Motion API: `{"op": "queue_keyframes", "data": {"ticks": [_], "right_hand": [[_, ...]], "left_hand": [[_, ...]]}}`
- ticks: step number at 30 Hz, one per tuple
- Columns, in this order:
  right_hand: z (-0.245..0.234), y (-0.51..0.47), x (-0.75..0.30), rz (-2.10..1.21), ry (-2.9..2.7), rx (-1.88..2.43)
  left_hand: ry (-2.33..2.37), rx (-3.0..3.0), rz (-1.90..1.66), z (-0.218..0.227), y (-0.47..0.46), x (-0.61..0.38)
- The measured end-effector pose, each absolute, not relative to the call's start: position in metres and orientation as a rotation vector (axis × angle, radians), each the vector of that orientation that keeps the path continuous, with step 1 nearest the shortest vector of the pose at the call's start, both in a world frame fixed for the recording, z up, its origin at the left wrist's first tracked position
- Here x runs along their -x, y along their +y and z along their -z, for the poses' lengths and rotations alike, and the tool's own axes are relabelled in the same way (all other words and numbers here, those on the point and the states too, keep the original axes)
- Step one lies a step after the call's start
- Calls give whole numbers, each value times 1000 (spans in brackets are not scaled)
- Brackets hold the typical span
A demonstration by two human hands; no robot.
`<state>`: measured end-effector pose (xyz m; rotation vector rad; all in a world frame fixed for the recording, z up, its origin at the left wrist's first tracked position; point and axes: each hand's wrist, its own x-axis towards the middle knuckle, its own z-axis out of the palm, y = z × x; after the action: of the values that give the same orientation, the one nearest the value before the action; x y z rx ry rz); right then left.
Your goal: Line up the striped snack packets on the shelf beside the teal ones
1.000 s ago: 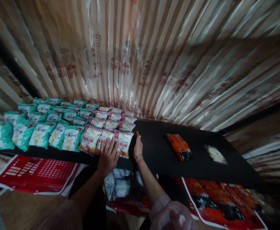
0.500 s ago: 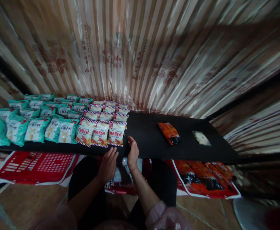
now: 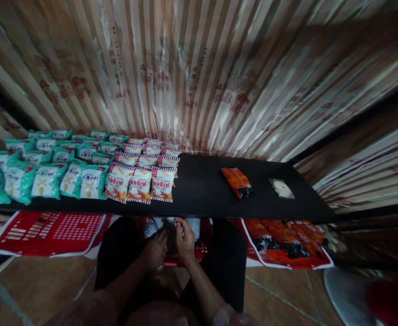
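Left hand (image 3: 155, 250) and right hand (image 3: 185, 239) have dropped — side by side, over the basket (image 3: 205, 232).

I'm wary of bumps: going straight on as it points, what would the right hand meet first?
Probably the front edge of the black table, just ahead of the right hand; depth is unclear, so it might pass underneath instead.

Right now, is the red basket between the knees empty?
Not empty: packets show inside the red basket, beside the left hand and right hand. How full, cannot tell: the hands cover part of it.
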<state>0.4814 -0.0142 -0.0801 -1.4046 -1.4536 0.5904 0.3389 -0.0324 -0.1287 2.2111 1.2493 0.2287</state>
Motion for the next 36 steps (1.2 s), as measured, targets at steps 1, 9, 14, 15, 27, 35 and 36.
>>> {"op": "queue_keyframes", "data": {"ticks": [1, 9, 14, 15, 27, 35, 36], "right_hand": [[86, -15, -484, -604, -1475, 1464], [128, -24, -501, -734, -1265, 2409], [134, -24, -502, -771, -1325, 2370], [136, -24, -501, -781, -1327, 2363], [149, -25, -502, -814, -1180, 2229], [148, -25, -501, -807, -1067, 2139], [148, -25, -501, -811, -1060, 2128]], "left_hand": [[1237, -2201, -202, 128, -35, -340], [1304, -2063, 29, 125, -34, -343], [1316, -1976, 114, 123, -30, -344], [1314, -1966, 118, 124, -30, -344], [1492, -1766, 19, 138, -24, -345], [1539, -1704, -239, 151, -21, -342], [1541, -1699, -269, 153, -21, -342]]}}
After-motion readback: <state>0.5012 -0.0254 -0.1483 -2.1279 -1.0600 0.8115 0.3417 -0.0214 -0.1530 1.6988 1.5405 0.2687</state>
